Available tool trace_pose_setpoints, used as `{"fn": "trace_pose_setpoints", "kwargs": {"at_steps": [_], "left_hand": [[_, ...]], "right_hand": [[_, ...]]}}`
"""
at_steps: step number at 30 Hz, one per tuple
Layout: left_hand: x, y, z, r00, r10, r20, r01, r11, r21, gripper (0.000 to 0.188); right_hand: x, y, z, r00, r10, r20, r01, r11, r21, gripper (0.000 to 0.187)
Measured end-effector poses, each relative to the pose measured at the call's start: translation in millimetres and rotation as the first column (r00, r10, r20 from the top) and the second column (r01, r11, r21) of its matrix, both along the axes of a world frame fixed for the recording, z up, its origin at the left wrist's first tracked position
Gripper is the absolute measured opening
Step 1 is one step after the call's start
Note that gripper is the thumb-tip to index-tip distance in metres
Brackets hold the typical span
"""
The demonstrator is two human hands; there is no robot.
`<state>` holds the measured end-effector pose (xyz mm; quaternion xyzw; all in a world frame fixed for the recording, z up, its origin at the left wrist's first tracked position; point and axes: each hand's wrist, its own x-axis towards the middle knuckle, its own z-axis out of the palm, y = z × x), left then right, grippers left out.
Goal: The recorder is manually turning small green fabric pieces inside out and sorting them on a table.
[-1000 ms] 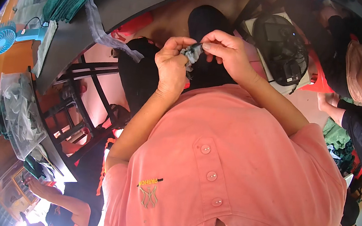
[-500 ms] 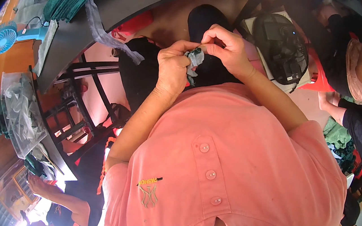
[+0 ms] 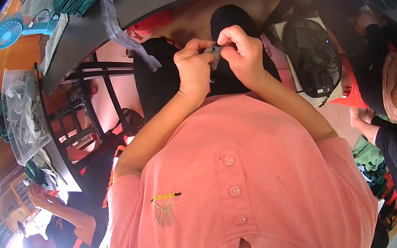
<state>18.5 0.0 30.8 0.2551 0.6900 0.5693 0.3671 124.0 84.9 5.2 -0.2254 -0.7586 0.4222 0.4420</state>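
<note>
Head view: both arms were bent, reaching up past the pink shirt (image 3: 296,175) to meet over the dark trousers (image 3: 231,21). L hand (image 3: 194,69) stood knuckles-up, fingers curled in, pinching w/ thumb + forefinger; R hand (image 3: 244,55) came across from the other side, index arched, thumb tucked under, also pinching. Small grey cloth (image 3: 215,56) sat right btwn the two sets of fingertips, gripped by both, w/ a bit hanging just beside the L fingers. Vs. half a sec earlier: less cloth showed! Back then a wider pale flap w/ dark green folds spread by the L fingers; now it was narrower, partly hidden, and the hands looked a touch closer. Pale strip (image 3: 113,27) stayed draped over the table (image 3: 77,42), same as prev.
</note>
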Motion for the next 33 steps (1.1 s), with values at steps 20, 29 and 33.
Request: {"fn": "trace_pose_setpoints", "kwargs": {"at_steps": [20, 29, 33], "left_hand": [[-14.0, -2.4, -1.4, 0.912, -0.057, 0.407, 0.101, 0.991, -0.088, 0.008], [-25.9, -12.1, -20.9, 0.528, -0.122, 0.841, 0.212, 0.977, 0.009, 0.015], [-26.3, -14.6, -15.8, 0.319, -0.237, 0.918, 0.279, 0.949, 0.148, 0.015]], "right_hand": [[-3.6, 16.5, -6.6, 0.988, 0.152, 0.022, -0.145, 0.968, -0.207, 0.019], [-1.2, 5.5, -5.2, 0.972, 0.221, -0.083, -0.216, 0.691, -0.690, 0.016], [-7.7, -5.6, -9.4, 0.995, 0.098, 0.002, -0.073, 0.755, -0.652, 0.028]]}}
